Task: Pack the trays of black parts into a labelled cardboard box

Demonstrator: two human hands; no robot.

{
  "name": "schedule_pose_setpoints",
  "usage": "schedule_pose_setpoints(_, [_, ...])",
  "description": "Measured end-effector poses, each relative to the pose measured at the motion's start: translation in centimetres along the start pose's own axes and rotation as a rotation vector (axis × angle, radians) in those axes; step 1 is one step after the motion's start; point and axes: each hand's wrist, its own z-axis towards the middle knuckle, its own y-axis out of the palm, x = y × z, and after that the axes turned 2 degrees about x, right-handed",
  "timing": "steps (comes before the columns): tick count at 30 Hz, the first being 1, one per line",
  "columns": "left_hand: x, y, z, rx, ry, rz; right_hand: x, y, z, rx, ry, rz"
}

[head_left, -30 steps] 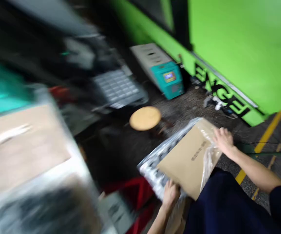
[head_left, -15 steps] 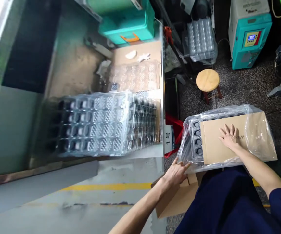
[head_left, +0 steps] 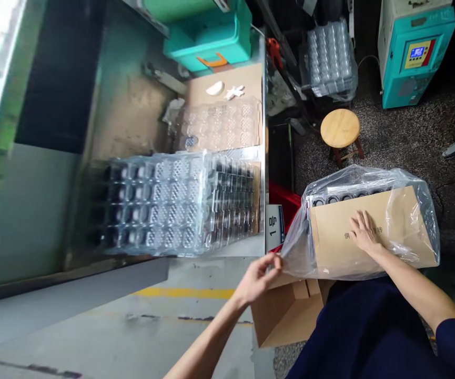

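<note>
A large clear plastic bag (head_left: 420, 197) covers a stack of plastic trays (head_left: 332, 199) with round cups. On top of the trays, inside or under the film, lies a flat cardboard sheet (head_left: 341, 252) with printed characters. My right hand (head_left: 365, 231) rests flat on this sheet with its fingers stretched out. At the bag's left corner, my left hand (head_left: 264, 273) pinches the edge of the plastic between thumb and fingers and draws it out to the left. Below the bag, an open cardboard box (head_left: 286, 318) stands on the floor, partly covered by the bag.
To the left, a metal worktable (head_left: 246, 245) bears stacked clear blister trays (head_left: 175, 202) and a teal toolbox (head_left: 211, 45). A round wooden stool (head_left: 340, 129) stands beyond the bag. Further back are more bagged trays (head_left: 330, 60) and a teal machine (head_left: 416, 63).
My left hand has pulled the bag's corner left and up, stretching the plastic. The cardboard sheet has shifted left over the cups, with my right hand still on it.
</note>
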Motion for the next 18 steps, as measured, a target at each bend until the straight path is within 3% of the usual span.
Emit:
schedule_pose_setpoints(2, [0.4,-2.4,0.1,0.111,-0.077,-0.076,0.9,-0.6,-0.2,0.030,-0.039,0.062])
schedule_pose_setpoints(6, [2.1,-4.4,0.9,0.108,-0.146,0.066,4.2,-4.5,-1.3,0.117,0.055,0.144])
schedule_pose_setpoints(8, [3.1,-4.8,2.0,0.014,-0.195,0.124,5.8,-7.7,-2.4,0.086,0.138,0.247])
schedule_pose_setpoints(11, [4.3,-5.0,4.6,-0.177,-0.234,0.224,7.5,-13.3,-3.6,-0.082,0.145,0.477])
schedule_pose_setpoints(12, [4.7,-5.0,5.7,-0.202,-0.227,0.274,8.0,-15.1,-3.4,-0.060,0.138,0.506])
schedule_pose_setpoints(14, [5.5,-4.9,8.0,-0.195,-0.191,0.351,9.4,-18.3,-1.6,0.171,0.154,0.422])
schedule_pose_setpoints(16, [6.6,-4.6,10.2,-0.178,-0.152,0.390,11.3,-20.2,2.0,0.423,0.247,0.197])
schedule_pose_setpoints(18, [8.0,-4.2,12.3,-0.177,-0.100,0.411,13.5,-20.6,6.5,0.424,0.411,0.001])
